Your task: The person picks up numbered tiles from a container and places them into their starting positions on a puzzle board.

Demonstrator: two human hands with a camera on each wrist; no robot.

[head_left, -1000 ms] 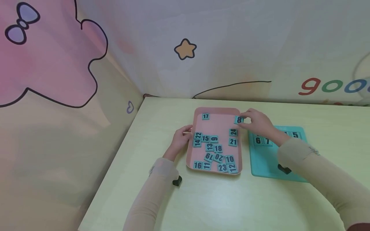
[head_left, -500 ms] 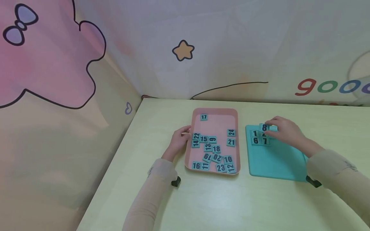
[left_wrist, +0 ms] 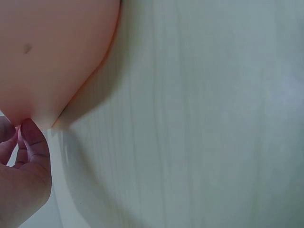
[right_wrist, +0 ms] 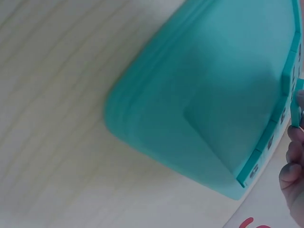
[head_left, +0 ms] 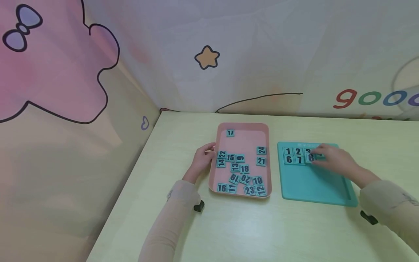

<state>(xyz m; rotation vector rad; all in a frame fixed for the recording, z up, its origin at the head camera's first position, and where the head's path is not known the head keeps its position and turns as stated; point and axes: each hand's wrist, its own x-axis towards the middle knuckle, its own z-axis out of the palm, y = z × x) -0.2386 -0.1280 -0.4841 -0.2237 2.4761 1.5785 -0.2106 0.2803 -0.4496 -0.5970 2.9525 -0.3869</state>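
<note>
My right hand [head_left: 338, 160] pinches the number 8 tile [head_left: 310, 158] between thumb and fingers, over the turquoise board [head_left: 314, 185]. Tile 8 is just right of tile 7 [head_left: 299, 160] and overlaps the lower part of tile 3 [head_left: 307, 151]. In the right wrist view the tile [right_wrist: 296, 103] is held slightly tilted above the board's row of tiles. At the pink tray [head_left: 242, 140], my left hand [head_left: 201, 160] holds the left rim; the left wrist view has its thumb and fingertips pinching the tray's edge [left_wrist: 35, 111].
Several number tiles lie scattered in the pink tray, among them tile 17 [head_left: 230, 133] at the back and tile 24 [head_left: 261, 150] on the right. Tiles 1 [head_left: 288, 151] and 6 [head_left: 289, 159] sit at the board's left. A printed wall [head_left: 262, 54] stands behind the table [head_left: 235, 229].
My right hand has carried tile 8 from the pink tray's upper right rightward to the board, then down to beside tile 7. My left hand stays at the tray's rim.
</note>
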